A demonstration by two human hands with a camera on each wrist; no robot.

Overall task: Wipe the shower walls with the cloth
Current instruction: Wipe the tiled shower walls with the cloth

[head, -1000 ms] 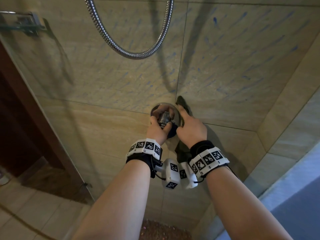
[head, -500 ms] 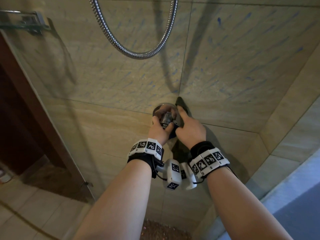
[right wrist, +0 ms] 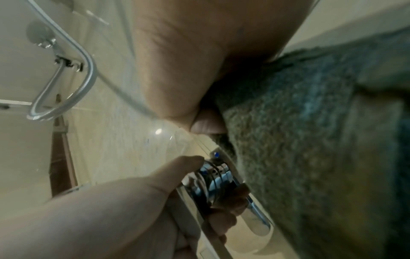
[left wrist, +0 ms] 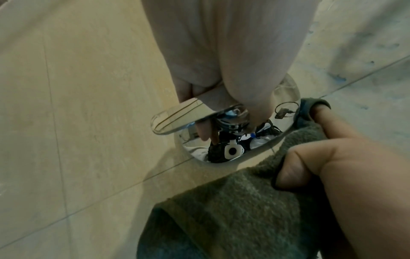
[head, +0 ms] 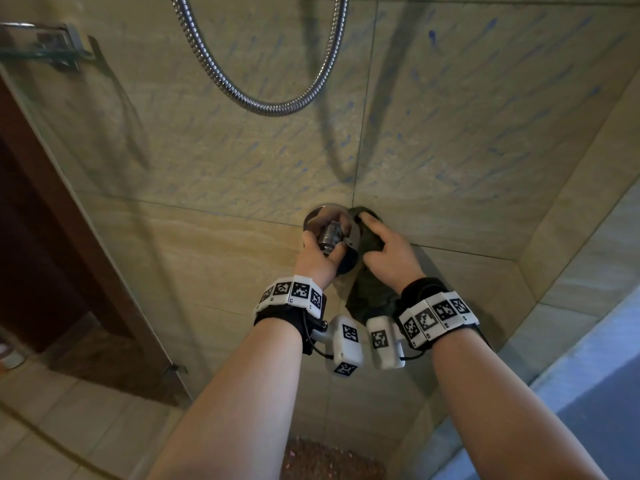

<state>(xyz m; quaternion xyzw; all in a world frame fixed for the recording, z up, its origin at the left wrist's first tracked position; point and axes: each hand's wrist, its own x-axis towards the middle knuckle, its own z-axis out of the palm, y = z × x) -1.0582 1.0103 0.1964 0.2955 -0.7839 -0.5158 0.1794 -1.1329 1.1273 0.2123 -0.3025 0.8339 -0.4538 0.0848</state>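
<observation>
Two hands meet at the chrome mixer valve (head: 329, 233) set into the beige tiled shower wall (head: 450, 116). We see the left hand (head: 317, 259) with its fingers and thumb curled round the valve's handle (left wrist: 177, 118), the flat lever of which projects leftward in the left-wrist view. The round chrome backplate (left wrist: 261, 145) mirrors the wrist camera and the fingers.

The right hand (head: 388, 258) lies just beside the backplate on its right. Its fingers (left wrist: 328, 122) are bent over the dark green cloth (left wrist: 233, 210), pressing it to the wall, and the thumb (left wrist: 295, 168) pinches a fold of the fabric. We note that the cloth's upper end touches the backplate's right rim, while the rest hangs down the wall below the right wrist. In the right-wrist view the terry pile of the cloth (right wrist: 299, 157) fills the right half, against the valve.

Above both hands a ribbed metal shower hose (head: 270, 105) hangs in a loop against the wall. At upper left, a glass shelf (head: 41, 53) on a metal bracket projects from the wall. Blue streaks mark the upper tiles. Both wrists carry bands with black-and-white square markers (head: 294, 289).
</observation>
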